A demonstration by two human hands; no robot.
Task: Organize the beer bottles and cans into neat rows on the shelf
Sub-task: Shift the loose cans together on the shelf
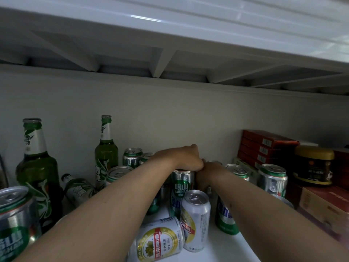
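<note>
Head view: barely begun — left hand (pixel 190 157) gripping top of tall green can (pixel 181 188), right hand (pixel 208 171) fingers hidden, cannot tell; toppled bottle (pixel 78 189) and toppled yellow can (pixel 160 241) unsorted on shelf (pixel 222 248).

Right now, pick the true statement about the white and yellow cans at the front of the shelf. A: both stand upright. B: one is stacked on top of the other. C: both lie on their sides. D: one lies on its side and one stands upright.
D: the white and yellow can nearest the camera lies on its side, label up, while the second white and yellow can beside it stands upright on the shelf.
</note>
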